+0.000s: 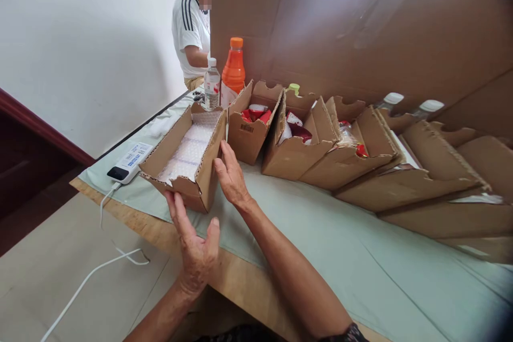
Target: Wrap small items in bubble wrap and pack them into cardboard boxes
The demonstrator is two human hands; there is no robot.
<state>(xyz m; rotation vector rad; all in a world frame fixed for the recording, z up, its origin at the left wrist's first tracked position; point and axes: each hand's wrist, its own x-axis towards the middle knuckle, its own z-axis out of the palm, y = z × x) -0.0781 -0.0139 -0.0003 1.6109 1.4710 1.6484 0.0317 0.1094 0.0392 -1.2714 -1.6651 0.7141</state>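
An open-topped cardboard box [206, 187] stands at the left end of the table, with bubble wrap [188, 147] lying inside it. My left hand [196, 243] rests its outstretched fingertips against the box's near end, thumb apart. Along the box's right side lies my right hand [232, 173], fingers extended and touching the cardboard. Neither hand grips anything. To the right, a second cardboard box [246, 141] contains red packets [256, 113].
More cardboard boxes [296, 163] line the table [288, 224] to the right, before a tall cardboard panel [340, 32]. An orange bottle [233, 72] and a water bottle [211, 85] stand behind. A white power bank [130, 163] trails a cable [92, 275]. A person [192, 37] sits beyond.
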